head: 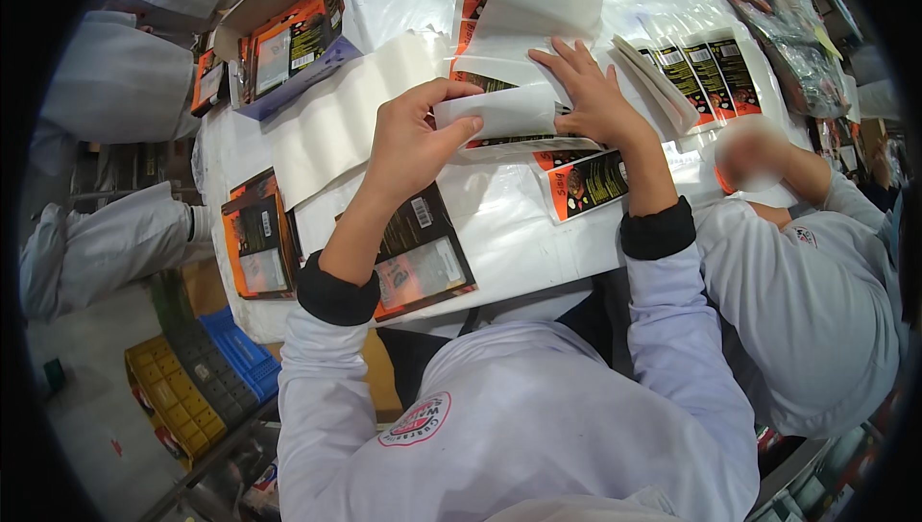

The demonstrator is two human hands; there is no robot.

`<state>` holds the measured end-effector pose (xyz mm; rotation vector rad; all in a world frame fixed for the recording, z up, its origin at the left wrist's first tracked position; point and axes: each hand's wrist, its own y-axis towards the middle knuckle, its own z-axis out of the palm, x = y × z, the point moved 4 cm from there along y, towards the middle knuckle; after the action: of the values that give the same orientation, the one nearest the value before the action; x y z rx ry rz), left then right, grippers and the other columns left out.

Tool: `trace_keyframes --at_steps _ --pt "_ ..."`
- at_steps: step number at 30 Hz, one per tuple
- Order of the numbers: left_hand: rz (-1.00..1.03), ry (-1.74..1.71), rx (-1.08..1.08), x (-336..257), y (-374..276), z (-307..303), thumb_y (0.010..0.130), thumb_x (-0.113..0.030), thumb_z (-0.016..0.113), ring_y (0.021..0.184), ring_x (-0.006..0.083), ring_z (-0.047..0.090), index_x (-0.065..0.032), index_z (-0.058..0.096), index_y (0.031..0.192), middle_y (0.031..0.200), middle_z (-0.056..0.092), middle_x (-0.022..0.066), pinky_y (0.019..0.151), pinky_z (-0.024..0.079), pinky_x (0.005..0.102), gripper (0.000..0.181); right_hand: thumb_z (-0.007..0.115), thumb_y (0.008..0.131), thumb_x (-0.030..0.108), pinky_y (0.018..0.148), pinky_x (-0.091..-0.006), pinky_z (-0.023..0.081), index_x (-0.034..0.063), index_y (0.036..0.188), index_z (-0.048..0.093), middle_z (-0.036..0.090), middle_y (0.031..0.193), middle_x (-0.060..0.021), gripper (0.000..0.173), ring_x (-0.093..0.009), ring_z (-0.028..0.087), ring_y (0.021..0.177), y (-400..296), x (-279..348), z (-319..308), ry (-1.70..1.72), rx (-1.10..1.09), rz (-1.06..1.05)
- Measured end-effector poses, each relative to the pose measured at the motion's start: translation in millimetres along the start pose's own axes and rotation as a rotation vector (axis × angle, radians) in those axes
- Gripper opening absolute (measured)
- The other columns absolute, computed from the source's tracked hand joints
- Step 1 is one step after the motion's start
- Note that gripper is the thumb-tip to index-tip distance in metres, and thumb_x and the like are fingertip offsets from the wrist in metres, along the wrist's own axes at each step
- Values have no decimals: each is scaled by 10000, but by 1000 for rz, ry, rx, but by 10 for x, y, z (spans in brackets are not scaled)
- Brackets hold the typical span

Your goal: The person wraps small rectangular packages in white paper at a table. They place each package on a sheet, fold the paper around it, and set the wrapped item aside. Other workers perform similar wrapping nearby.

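My left hand (pixel 421 136) pinches the near left edge of a white backing strip (pixel 500 113) between thumb and fingers. Under and behind the strip lie printed orange-and-black stickers (pixel 479 80). My right hand (pixel 594 93) rests on the strip's right end with its fingers spread over the sheet; whether it grips anything is unclear. Beyond it a translucent backing sheet (pixel 544 3) curls up. Nearer me lies a loose sticker (pixel 589 185) on the table. Printed flat pouches or cartons (pixel 425 255) lie beside my left forearm, and another stack (pixel 259 234) is further left.
An open box (pixel 288 90) holding printed packs stands at the back left. Blank backing paper (pixel 338 118) runs beside it. At right are more sticker sheets (pixel 709 75) and a co-worker's hand and sleeve (pixel 799 284). Plastic-wrapped packs (pixel 785 18) lie behind. Plastic crates (pixel 194 385) are below left.
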<state>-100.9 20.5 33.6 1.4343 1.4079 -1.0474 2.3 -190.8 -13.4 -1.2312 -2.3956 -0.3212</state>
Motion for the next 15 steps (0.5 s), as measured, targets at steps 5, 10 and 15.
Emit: trace_keyframes --at_steps 5,10,15 --pt "-229 -178 16 175 172 -50 848 -71 702 800 121 651 26 642 1122 990 683 89 727 529 252 296 795 704 248 1107 -636 222 287 1379 489 329 1523 -127 743 -358 223 1439 -10 0 -38 -11 -97 -34" --pt "-346 -700 -20 276 145 -9 860 -84 682 819 134 659 50 615 1136 1010 678 99 669 533 252 314 795 754 327 831 -390 476 112 1101 635 601 1067 -91 438 -267 578 971 -354 460 -541 192 -667 -193" --pt "-322 -721 -18 65 16 135 866 -106 689 781 120 645 6 630 1099 971 675 66 655 515 251 266 824 698 394 630 -363 498 60 1130 552 614 898 -98 610 -256 632 743 -574 1043 -145 169 -571 -85"
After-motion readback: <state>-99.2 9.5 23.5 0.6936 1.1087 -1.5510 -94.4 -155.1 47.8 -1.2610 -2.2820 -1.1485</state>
